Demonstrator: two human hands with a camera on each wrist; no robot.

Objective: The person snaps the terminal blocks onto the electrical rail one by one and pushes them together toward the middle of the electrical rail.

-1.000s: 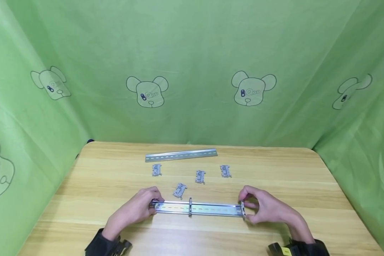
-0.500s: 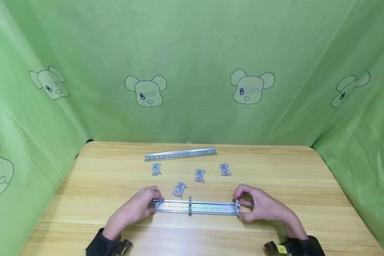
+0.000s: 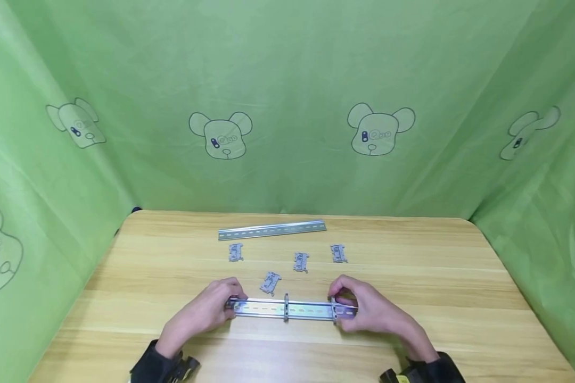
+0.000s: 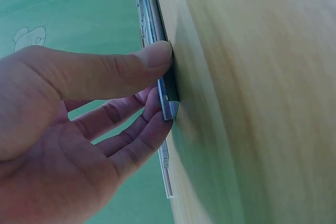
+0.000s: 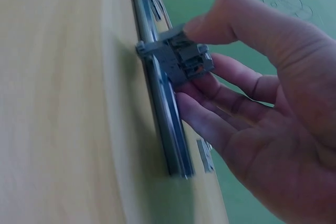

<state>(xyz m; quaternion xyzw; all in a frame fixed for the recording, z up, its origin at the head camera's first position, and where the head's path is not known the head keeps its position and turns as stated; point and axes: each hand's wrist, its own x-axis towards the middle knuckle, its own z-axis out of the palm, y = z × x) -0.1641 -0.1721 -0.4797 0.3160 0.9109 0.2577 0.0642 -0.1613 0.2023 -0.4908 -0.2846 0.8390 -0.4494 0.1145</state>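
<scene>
- The person's left hand (image 3: pixel 211 304) pinches a slotted metal rail (image 3: pixel 311 310) near its left end, the grip narrow; fingers cover that end from the head camera.
- The right hand (image 3: pixel 374 308) grips a grey terminal block (image 5: pixel 181 59) between thumb and fingers — the block sits across the rail's right part, but whether it is fully clipped cannot be told.
- A second block (image 3: pixel 286 308) stands across the rail's middle, cut off atop the right wrist view.
- Four loose blocks (image 3: pixel 270 283) lie farther back on the worktop (image 3: pixel 412 255), before another rail (image 3: pixel 272 231) — their details too small to read.
- Dark cuffs (image 3: pixel 155 361) run out of frame below.
</scene>
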